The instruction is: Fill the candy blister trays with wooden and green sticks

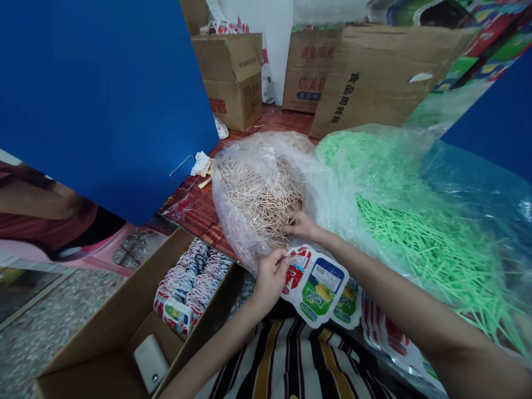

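Observation:
My left hand (pixel 270 277) is closed, pinching the top edge of a joined strip of flat printed packets. One packet (pixel 320 291) is green and blue with a Sprite print; another (pixel 297 269) is red. More of these packets lie across my lap, under my right forearm. My right hand (pixel 302 226) reaches into a clear plastic bag (pixel 226 208) of thin beige sticks (pixel 274 208). Its fingers look apart, with their tips touching the sticks. I see no stick lifted clear of the pile.
Right of the beige sticks, another clear bag holds green sticks (pixel 415 244). A cardboard box (pixel 103 332) at lower left contains stacked packets (pixel 187 282) and a white power bank (pixel 150 363). Cartons (pixel 226 77) stand behind. Beyond a blue panel (pixel 103 94), another person's arm (pixel 37 197) shows.

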Action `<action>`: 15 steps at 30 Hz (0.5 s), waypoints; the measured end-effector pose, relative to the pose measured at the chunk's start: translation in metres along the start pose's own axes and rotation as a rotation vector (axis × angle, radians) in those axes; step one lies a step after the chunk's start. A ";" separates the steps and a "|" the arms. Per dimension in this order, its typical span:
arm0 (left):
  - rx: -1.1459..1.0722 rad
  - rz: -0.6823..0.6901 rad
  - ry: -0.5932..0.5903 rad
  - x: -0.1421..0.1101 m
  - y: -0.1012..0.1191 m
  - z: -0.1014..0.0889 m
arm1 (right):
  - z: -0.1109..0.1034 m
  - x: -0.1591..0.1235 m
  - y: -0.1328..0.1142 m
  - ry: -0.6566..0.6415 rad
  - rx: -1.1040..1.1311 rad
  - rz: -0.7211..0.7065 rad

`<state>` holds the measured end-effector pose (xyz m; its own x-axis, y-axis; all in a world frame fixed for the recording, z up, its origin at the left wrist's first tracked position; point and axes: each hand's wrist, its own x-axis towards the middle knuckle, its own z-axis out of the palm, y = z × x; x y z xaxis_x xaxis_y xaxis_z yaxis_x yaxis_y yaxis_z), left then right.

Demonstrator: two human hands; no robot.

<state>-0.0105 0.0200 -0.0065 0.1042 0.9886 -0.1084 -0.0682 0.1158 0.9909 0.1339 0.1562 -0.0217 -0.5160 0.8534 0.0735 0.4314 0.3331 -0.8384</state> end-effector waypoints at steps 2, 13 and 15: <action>0.004 0.005 0.001 0.000 0.002 0.000 | 0.001 -0.001 -0.002 -0.009 0.003 -0.011; 0.015 0.015 0.010 0.001 -0.003 -0.002 | -0.005 0.005 -0.008 0.305 0.008 0.044; 0.015 0.013 0.008 0.001 -0.005 -0.002 | -0.007 0.007 -0.006 0.325 0.061 0.058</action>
<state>-0.0121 0.0208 -0.0115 0.0951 0.9909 -0.0956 -0.0547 0.1011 0.9934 0.1328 0.1629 -0.0120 -0.2251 0.9566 0.1852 0.4032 0.2645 -0.8761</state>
